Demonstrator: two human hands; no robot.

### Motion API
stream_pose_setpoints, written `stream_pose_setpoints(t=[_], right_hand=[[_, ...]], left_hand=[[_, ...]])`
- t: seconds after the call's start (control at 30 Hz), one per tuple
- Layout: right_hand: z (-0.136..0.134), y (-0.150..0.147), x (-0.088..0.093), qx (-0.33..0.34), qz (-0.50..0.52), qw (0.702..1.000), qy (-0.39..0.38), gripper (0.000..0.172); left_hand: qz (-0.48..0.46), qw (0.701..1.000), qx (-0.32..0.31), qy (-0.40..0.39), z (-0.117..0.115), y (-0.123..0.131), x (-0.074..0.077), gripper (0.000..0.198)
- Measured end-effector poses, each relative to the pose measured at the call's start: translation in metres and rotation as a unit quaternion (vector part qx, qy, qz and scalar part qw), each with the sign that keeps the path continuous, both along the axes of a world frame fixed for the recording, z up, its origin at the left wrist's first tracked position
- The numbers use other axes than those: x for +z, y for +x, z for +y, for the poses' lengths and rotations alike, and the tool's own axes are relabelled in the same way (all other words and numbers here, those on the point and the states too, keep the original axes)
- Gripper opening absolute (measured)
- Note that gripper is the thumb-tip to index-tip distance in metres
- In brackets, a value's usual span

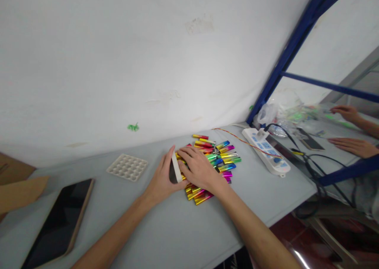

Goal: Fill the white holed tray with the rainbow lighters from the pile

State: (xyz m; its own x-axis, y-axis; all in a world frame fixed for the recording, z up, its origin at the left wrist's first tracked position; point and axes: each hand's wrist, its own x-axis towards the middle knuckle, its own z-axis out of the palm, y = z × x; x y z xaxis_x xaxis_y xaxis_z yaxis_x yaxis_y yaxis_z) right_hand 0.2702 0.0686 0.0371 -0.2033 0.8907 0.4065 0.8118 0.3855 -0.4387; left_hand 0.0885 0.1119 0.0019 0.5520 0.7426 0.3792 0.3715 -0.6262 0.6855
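Observation:
My left hand (pixel 163 177) is wrapped around a white-edged, dark-faced tray (pixel 177 167) that stands tipped on its side. Shiny lighters in gold, red, green, blue and purple (pixel 204 196) lie in a loose pile to its right. Over the near side of this pile is my right hand (pixel 197 164), fingers curled down on some gold lighters against the tray. Those fingers hide most of what lies beneath them. A pale tray with rows of round pockets (pixel 128 167) rests flat on the table, left of my left hand.
A black-screened phone (pixel 60 225) and brown cardboard (pixel 17 182) are at the left. On the right lie a white power strip (pixel 265 150) with cables and a blue metal frame (pixel 281 63). Beyond it, another person's hands (pixel 352 144) rest near a second phone (pixel 310 138) and plastic bags.

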Motion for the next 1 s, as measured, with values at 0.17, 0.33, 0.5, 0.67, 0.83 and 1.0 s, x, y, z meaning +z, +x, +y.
stream_pose_setpoints(t=[0.17,0.33,0.5,0.67,0.83,1.0], right_hand=[[0.002,-0.003,-0.006,0.005,-0.012,1.0,0.0,0.04],[0.001,0.0,-0.006,0.01,-0.014,1.0,0.003,0.043],[0.001,0.002,-0.006,0.014,-0.025,1.0,0.001,0.045],[0.002,0.004,-0.005,0.014,-0.027,1.0,0.003,0.041],[0.001,0.007,-0.001,0.018,-0.032,0.999,0.001,0.039],[0.0,0.008,0.003,0.025,-0.036,0.999,0.003,0.038]], left_hand=[[0.002,1.0,-0.003,0.008,0.0,-0.001,0.001,0.115],[0.007,0.999,-0.032,0.014,0.001,-0.006,0.001,0.118],[0.001,0.998,-0.063,-0.007,0.003,-0.012,0.007,0.115],[-0.035,0.994,-0.078,-0.07,0.006,-0.013,0.006,0.113],[-0.098,0.981,-0.081,-0.149,0.007,-0.011,0.001,0.12],[-0.114,0.976,-0.077,-0.17,0.005,-0.009,0.005,0.121]])
